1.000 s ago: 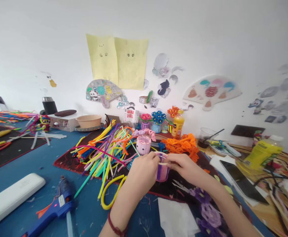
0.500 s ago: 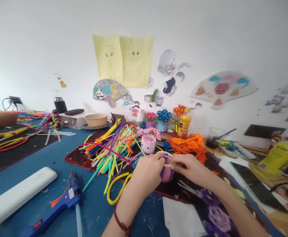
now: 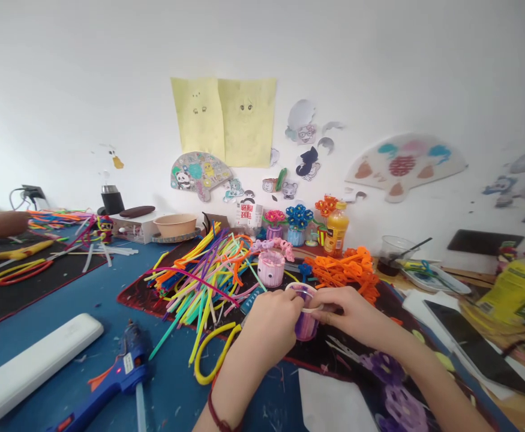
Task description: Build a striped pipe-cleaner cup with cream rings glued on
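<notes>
Gripping the purple cup [image 3: 306,330] by its rim, our left hand [image 3: 276,321] and right hand [image 3: 354,312] set fingers at opposite sides — presumably for steadiness — over the dark mat [image 3: 309,355], with the pink cup [image 3: 271,273] just beyond.

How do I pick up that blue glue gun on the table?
Probably hold the glue gun by its handle, coming from the near left side. It lies on its side, handle slanting back toward you, orange trigger beside it for a finger. Keep off the nozzle, which points away and might be hot.
</notes>
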Demonstrator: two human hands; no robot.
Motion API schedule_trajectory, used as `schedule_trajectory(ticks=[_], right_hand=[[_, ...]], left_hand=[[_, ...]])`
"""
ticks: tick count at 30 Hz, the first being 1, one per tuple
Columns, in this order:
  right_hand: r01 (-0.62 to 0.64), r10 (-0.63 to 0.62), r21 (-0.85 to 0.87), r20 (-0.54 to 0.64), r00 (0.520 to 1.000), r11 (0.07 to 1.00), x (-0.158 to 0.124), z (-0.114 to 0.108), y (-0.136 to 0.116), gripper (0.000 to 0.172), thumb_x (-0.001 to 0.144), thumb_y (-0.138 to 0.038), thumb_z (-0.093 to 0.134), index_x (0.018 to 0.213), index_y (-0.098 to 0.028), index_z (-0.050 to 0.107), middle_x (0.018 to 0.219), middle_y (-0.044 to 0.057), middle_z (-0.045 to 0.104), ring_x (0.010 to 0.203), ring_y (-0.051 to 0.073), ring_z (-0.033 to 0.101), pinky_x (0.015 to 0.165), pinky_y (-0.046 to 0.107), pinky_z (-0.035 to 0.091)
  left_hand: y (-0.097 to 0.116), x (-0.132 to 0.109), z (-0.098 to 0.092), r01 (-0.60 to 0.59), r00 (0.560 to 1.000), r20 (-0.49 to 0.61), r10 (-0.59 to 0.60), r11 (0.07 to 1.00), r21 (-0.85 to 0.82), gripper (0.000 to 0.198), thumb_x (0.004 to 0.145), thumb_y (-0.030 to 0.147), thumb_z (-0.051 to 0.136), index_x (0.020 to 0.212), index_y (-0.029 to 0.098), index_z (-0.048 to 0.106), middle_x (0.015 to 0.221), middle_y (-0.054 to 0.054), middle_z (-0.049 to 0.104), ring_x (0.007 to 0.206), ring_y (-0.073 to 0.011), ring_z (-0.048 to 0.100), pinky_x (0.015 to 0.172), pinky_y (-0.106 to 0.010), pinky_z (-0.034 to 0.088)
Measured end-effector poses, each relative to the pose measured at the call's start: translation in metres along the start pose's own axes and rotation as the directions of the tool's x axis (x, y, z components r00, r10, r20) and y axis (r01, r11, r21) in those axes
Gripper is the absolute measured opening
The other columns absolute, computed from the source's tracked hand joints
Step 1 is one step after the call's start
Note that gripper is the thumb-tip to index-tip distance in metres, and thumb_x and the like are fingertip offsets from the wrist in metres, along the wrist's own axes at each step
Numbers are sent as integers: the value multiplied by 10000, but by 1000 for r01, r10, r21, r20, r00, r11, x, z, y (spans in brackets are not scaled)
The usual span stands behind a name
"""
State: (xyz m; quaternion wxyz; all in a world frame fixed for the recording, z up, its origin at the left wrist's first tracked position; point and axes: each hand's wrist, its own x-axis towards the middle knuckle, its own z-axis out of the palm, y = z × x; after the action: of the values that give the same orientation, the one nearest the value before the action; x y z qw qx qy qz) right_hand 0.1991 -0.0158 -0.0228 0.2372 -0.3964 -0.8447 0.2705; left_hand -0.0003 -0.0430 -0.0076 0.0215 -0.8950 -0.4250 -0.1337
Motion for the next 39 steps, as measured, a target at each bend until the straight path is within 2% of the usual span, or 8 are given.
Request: schedule_trajectory(ticks=[8,14,19,24,28,33,37,39], right_hand=[[32,-32,3,2,999,999,0,-1,-2,421,926,-537,530,876,-174,737,839,45,712,734,189,584,658,257,420],[37,-37,26,-8,999,999,-1,-1,-3,407,939,-510,525,813,-178,724,864,41,719,776,192,603,700,261,429],[11,-11,10,8,1000,1000,-2,-2,-5,406,925,-530,536,861,-181,734,839,43,709,734,190,595,657,258,422],[17,-17,6,10,1000,1000,-1,-1,-6,442,921,-556,521,816,-181,729,865,55,719,754,201,604,678,266,442],[-6,6,18,13,1000,1000,-1,1,-3,447,901,-582,537,877,-186,742,868,57,716,743,203,606,657,261,450],[-24,22,62,33,999,998,-2,0,6,464,883,-598,555,868,-172,736,851,52,705,732,194,606,644,251,456],[-62,59,63,49,997,996,-4,-2,11,423,881,-567,582,856,-173,736,804,42,702,697,183,607,620,249,448],[-61,58,61,42,997,996,-5,-2,12,415,887,-563,573,865,-183,738,826,46,714,717,192,614,634,258,454]], left_hand=[[0,0,-1,2,1000,22,-2,1000,2,268,797,56,452,942,156,654,1024,-75,706,853,-245,674,695,-332,520],[-1,0,1,7,1000,27,-7,1000,4,277,786,49,448,942,152,652,1017,-81,706,854,-250,677,690,-334,518],[-1,0,2,3,999,37,-3,1000,3,257,796,53,452,926,153,650,999,-89,709,857,-246,681,692,-320,517],[-1,0,0,3,999,45,-3,1000,4,265,795,47,458,945,155,649,1007,-85,710,872,-242,685,700,-309,520],[0,-1,-2,5,998,61,-5,1000,0,232,806,56,462,911,155,644,988,-81,708,855,-235,684,689,-300,522],[-1,-1,-4,4,1000,-26,-4,1000,-21,274,831,67,452,1029,159,617,1130,-77,667,873,-229,673,684,-313,527],[-1,0,-3,38,996,-78,-42,998,-49,256,902,135,428,1057,174,628,1027,-67,687,833,-221,667,690,-322,523],[1,1,-4,92,991,-88,-98,993,-71,244,891,145,465,1030,206,656,992,-48,701,838,-202,668,713,-298,515]])
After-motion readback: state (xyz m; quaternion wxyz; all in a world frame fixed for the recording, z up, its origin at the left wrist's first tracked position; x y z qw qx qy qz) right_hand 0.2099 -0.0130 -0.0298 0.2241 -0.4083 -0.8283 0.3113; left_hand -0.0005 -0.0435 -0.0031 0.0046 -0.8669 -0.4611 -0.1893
